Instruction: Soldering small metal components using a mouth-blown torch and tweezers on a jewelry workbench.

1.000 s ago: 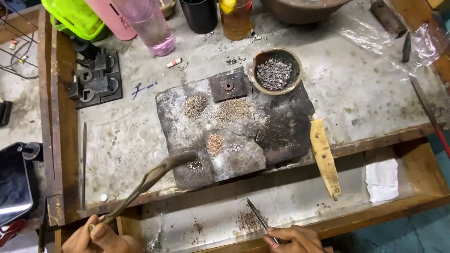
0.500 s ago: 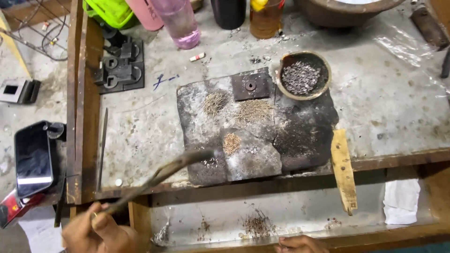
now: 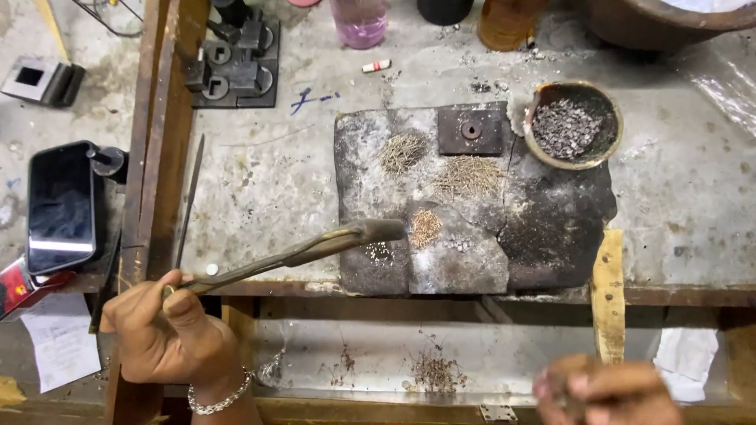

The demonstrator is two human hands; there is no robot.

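My left hand (image 3: 167, 334) grips the end of a long metal torch pipe (image 3: 303, 252) whose blunt tip hovers over a dark scorched slab (image 3: 551, 228) on the bench. Small heaps of fine metal bits (image 3: 425, 227) lie on the slab right by the pipe tip, with more heaps (image 3: 467, 175) further up. A square metal block with a hole (image 3: 470, 131) sits on the slab's top edge. My right hand (image 3: 606, 389) is blurred at the bottom edge, fingers curled; I cannot make out what it holds.
A round bowl of grey metal scraps (image 3: 572, 126) stands right of the slab. A phone (image 3: 61, 206) lies at left, a black metal die block (image 3: 235, 67) above it. Bottles and cups line the far edge. A wooden stick (image 3: 607, 295) overhangs the open drawer (image 3: 370, 362).
The view has shifted left and closer. My left hand with the pipe sits higher in view. The thin tool seen in my right hand a second ago is no longer visible.
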